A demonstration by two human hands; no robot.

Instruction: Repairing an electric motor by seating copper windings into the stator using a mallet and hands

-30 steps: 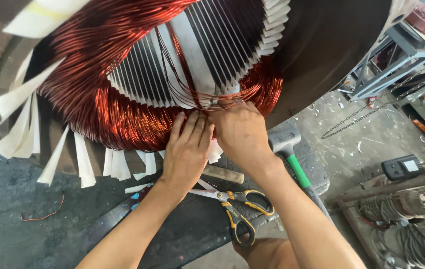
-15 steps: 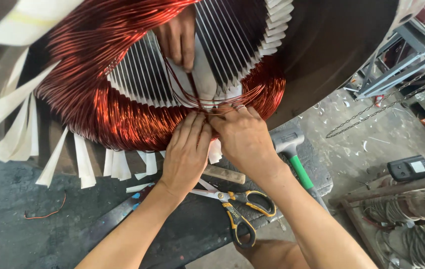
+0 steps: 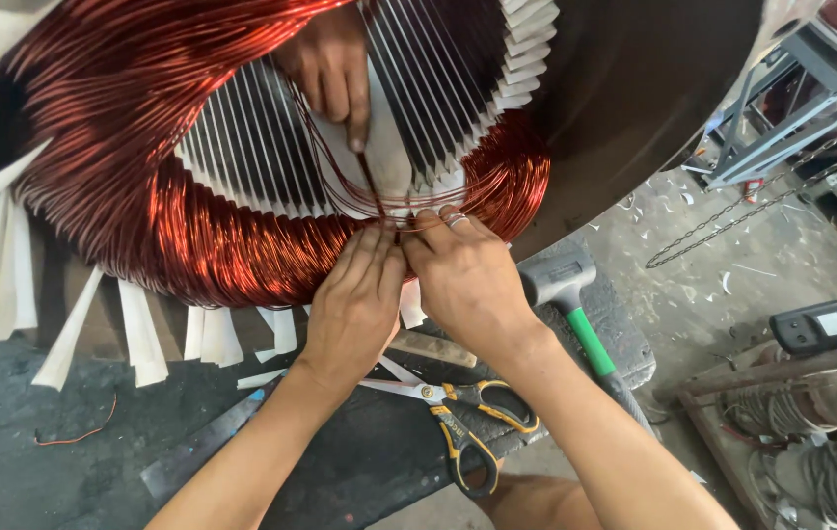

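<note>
A large motor stator [image 3: 634, 108] lies on its side, ringed by shiny copper windings [image 3: 173, 236] with white insulation strips [image 3: 143, 339] sticking out. My left hand [image 3: 354, 304] and my right hand [image 3: 467, 280] press side by side against the lower rim of the bore, fingers pinching thin copper wires [image 3: 379, 211] at a slot. Another person's hand [image 3: 332, 69] reaches in from the far side of the bore and pushes a thin stick down onto the same wires.
Black-and-yellow scissors [image 3: 458, 417] lie on the dark bench below my wrists, beside a wooden block [image 3: 433, 348]. A green-handled mallet [image 3: 575, 309] rests to the right. A multimeter [image 3: 816, 326], a chain and wire coils sit on the littered floor at right.
The other person's hand has come into the bore from above and moved down toward the slot. My hands have stayed at the rim with little shift.
</note>
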